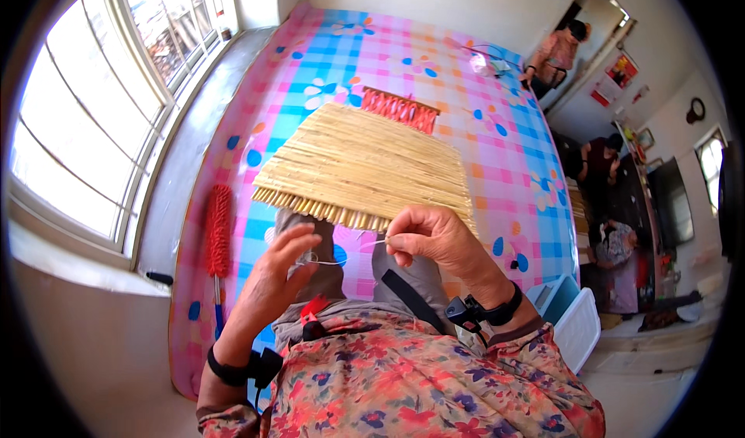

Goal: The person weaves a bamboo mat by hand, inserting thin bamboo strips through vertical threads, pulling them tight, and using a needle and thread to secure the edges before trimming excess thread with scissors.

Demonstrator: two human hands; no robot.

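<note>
A mat of straw-coloured stalks (361, 159) lies across my knees, its cut stalk ends facing me. At its near edge, my right hand (431, 240) pinches a thin white thread (334, 263) between thumb and forefinger. The thread sags leftward to my left hand (283, 263), which hovers to the left of the right hand with its fingers apart. Whether the thread is looped on a left finger cannot be made out. Just past the mat sits a rack (400, 110) wound with red and pink strands, partly covered by the mat.
I sit on a bed with a checked, flowered cover (497, 166). A red fluffy duster (220, 232) lies at my left, by the window sill. A pale blue bin (570, 314) stands at my right. Several people are in the room on the right, one (555, 54) at the bed's far corner.
</note>
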